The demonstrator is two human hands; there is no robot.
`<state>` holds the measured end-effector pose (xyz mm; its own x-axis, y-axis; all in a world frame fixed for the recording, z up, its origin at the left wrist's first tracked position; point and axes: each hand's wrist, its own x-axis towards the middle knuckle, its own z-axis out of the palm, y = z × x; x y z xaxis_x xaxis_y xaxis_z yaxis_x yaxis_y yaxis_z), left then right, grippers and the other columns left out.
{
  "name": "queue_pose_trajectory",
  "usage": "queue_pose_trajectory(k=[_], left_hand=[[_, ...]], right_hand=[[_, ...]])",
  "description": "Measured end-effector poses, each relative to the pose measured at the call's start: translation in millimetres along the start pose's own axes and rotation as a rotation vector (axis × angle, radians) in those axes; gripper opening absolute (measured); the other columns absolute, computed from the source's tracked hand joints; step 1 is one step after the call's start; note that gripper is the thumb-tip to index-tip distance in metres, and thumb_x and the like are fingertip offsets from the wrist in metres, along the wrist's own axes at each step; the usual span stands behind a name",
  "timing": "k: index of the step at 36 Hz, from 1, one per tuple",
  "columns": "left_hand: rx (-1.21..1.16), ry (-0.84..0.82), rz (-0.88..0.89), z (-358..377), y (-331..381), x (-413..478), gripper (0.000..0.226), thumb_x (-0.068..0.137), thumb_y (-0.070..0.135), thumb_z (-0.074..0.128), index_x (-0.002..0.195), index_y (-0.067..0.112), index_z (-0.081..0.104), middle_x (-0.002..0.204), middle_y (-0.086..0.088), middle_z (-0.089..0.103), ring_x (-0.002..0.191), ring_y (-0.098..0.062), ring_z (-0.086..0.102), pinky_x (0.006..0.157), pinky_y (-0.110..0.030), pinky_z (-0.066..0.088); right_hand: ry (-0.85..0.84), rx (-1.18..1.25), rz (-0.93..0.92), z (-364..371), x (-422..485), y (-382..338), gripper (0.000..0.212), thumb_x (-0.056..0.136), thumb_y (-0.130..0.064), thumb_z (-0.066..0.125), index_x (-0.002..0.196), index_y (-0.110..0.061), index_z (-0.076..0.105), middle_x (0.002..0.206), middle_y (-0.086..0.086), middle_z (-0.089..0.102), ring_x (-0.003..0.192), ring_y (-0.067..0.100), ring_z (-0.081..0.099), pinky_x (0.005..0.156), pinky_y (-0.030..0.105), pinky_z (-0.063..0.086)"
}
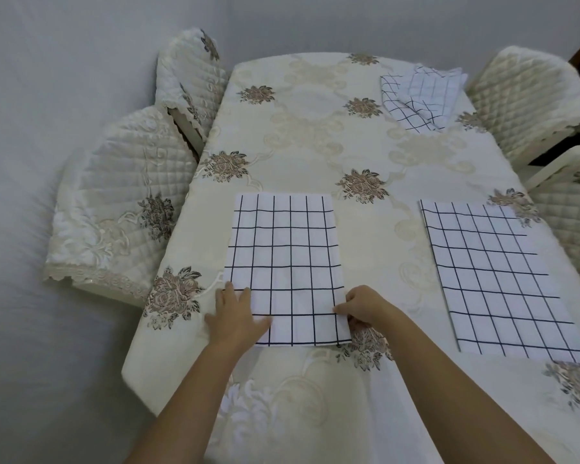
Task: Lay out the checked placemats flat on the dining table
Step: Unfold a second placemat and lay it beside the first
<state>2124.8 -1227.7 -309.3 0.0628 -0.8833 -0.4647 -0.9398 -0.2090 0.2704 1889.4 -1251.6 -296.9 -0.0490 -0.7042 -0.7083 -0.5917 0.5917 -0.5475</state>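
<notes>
The left hand lies flat, fingers straight and spread, pressing the near-left corner of the near placemat. The right hand has its fingers curled, pinching the mat's right edge close to the near-right corner. Between them the mat is spread out flat on the tabletop, its near edge close to the table's front.

To the right, well apart, a second placemat lies flat, turned at a slight angle to the first. At the far right corner a folded pile of more checked mats waits, so the job looks only partly done.

Risks, as I judge them:
- The tabletop carries a flowered tablecloth. A sideways tug from the pinching hand could drag it and wrinkle it under the mat.
- Pulling while the flat hand pins the other corner could skew the grid lines or raise a ridge across the middle.
- Letting go of the pinch carelessly may leave that corner curled.

Quilted chairs stand round the table.
</notes>
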Motion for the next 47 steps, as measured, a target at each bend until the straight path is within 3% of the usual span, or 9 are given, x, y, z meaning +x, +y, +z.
queue_pose_trajectory(k=[11, 17, 22, 29, 32, 34, 36, 39, 47], left_hand=[[0.062, -0.036, 0.033, 3, 0, -3, 0.084, 0.086, 0.056, 0.049, 0.149, 0.017, 0.008, 0.156, -0.010, -0.013, 0.144, -0.029, -0.012, 0.111, -0.057, 0.011], [0.160, 0.004, 0.146, 8, 13, -13, 0.070, 0.091, 0.047, 0.044, 0.147, 0.018, 0.014, 0.157, -0.004, -0.011, 0.144, -0.027, -0.014, 0.113, -0.055, 0.005], [0.212, 0.028, 0.260, 20, 39, -19, 0.055, 0.099, 0.034, 0.031, 0.148, 0.017, 0.012, 0.158, 0.001, -0.008, 0.145, -0.021, -0.013, 0.114, -0.051, 0.001], [0.192, 0.014, 0.272, 44, 66, -15, 0.063, 0.098, 0.029, 0.037, 0.150, 0.021, 0.001, 0.158, 0.005, -0.008, 0.145, -0.019, -0.013, 0.115, -0.050, 0.002], [0.260, 0.017, 0.265, 54, 60, -10, 0.071, 0.096, 0.035, 0.037, 0.148, 0.022, -0.010, 0.157, 0.005, -0.016, 0.143, -0.017, -0.018, 0.115, -0.049, -0.001], [0.259, 0.052, 0.282, 59, 52, -10, 0.062, 0.094, 0.042, 0.015, 0.148, 0.024, -0.010, 0.156, 0.006, -0.018, 0.143, -0.014, -0.017, 0.115, -0.048, -0.003], [0.198, 0.147, 0.289, 62, 46, -14, 0.064, 0.088, 0.044, 0.004, 0.149, 0.024, 0.005, 0.157, 0.005, -0.002, 0.145, -0.014, 0.000, 0.114, -0.050, 0.007], [0.124, 0.284, 0.266, 67, 35, -15, 0.054, 0.091, 0.036, 0.028, 0.142, 0.020, 0.033, 0.149, 0.000, 0.035, 0.138, -0.016, 0.022, 0.103, -0.057, 0.028], [0.109, 0.335, 0.151, 62, 13, -12, 0.058, 0.089, 0.036, 0.026, 0.141, 0.015, 0.039, 0.149, -0.003, 0.035, 0.137, -0.023, 0.033, 0.102, -0.059, 0.031]], right_hand=[[0.041, -0.061, -0.003, 1, -8, 7, 0.039, 0.085, -0.022, 0.065, 0.058, -0.011, 0.041, 0.062, 0.008, 0.051, 0.047, 0.018, 0.042, 0.047, 0.025, 0.037], [0.115, -0.110, -0.043, -2, -16, 8, 0.026, 0.090, -0.023, 0.055, 0.070, -0.005, 0.053, 0.078, 0.017, 0.067, 0.065, 0.025, 0.058, 0.071, 0.034, 0.050], [0.506, -0.193, -0.260, 9, -22, 7, 0.019, 0.092, -0.013, 0.045, 0.108, -0.004, 0.052, 0.103, 0.010, 0.051, 0.092, 0.024, 0.050, 0.073, 0.032, 0.041], [0.404, -0.428, -0.646, 66, -18, -3, 0.037, 0.083, -0.010, 0.043, 0.114, 0.001, 0.060, 0.121, 0.024, 0.060, 0.110, 0.038, 0.060, 0.085, 0.044, 0.052], [0.226, -0.558, -0.563, 80, -17, 0, 0.060, 0.092, -0.029, 0.010, 0.148, -0.008, 0.017, 0.157, 0.011, 0.010, 0.145, 0.026, 0.010, 0.116, 0.043, 0.014], [0.226, -0.574, -0.527, 84, -12, 15, 0.076, 0.080, -0.041, -0.008, 0.150, -0.013, 0.006, 0.158, 0.004, -0.005, 0.146, 0.020, -0.004, 0.116, 0.037, -0.005], [0.295, -0.662, -0.546, 81, -9, 30, 0.071, 0.086, -0.042, 0.005, 0.148, -0.010, 0.020, 0.157, 0.004, 0.008, 0.145, 0.023, 0.012, 0.114, 0.036, -0.004], [0.417, -0.684, -0.558, 75, -3, 45, 0.057, 0.087, -0.036, 0.032, 0.135, -0.007, 0.047, 0.145, 0.009, 0.042, 0.132, 0.027, 0.042, 0.107, 0.042, 0.016], [0.561, -0.632, -0.468, 64, 0, 57, 0.057, 0.088, -0.033, 0.032, 0.136, -0.004, 0.044, 0.144, 0.011, 0.042, 0.132, 0.028, 0.042, 0.106, 0.044, 0.016]])
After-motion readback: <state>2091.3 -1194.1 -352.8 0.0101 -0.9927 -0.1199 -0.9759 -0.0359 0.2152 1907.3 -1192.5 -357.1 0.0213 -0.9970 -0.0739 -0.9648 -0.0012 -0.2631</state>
